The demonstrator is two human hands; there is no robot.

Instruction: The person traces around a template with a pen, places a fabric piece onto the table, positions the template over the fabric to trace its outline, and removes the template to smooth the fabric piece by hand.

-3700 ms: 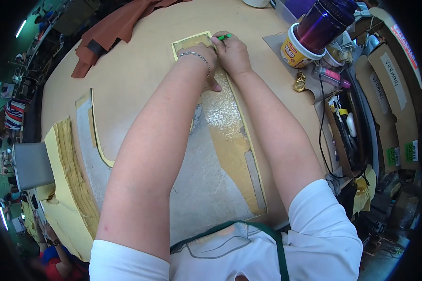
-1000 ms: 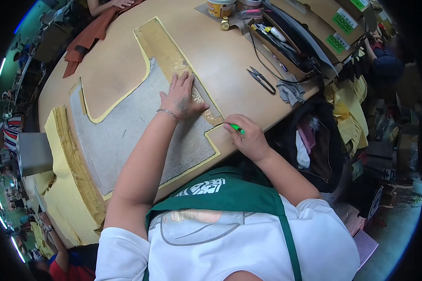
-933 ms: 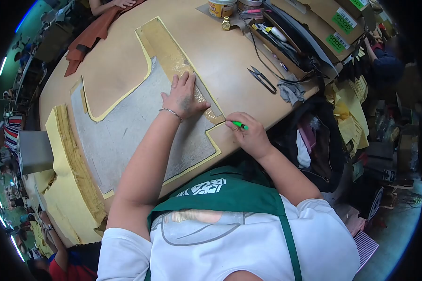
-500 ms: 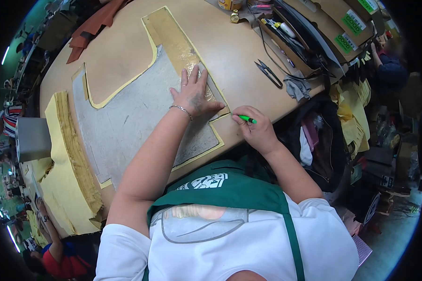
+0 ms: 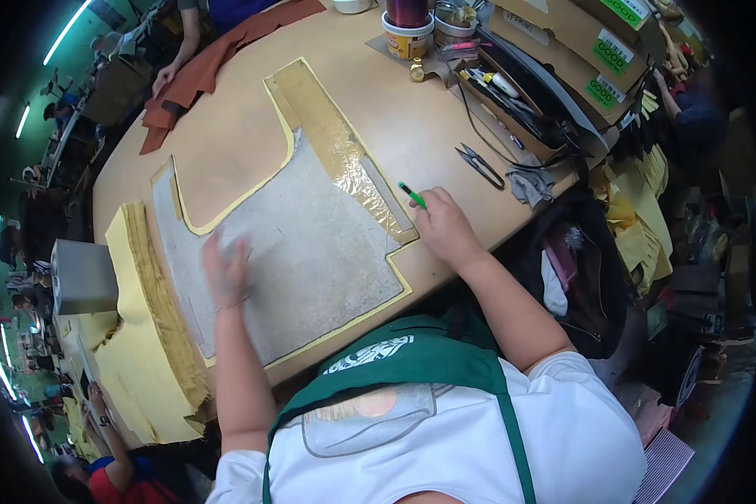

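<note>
Flat on the tabletop: a gray, tape-patched template over yellow sheet material. At its left side: blurred left hand, fingers apart, contact impossible to tell. Clamped in the right hand near the right edge: green pen. Judging by dark border lines, seemingly well advanced; remainder unclear.

The tan table (round-edged) bears a yellow-rimmed grey panel, snips, a rag and reddish-brown material.
</note>
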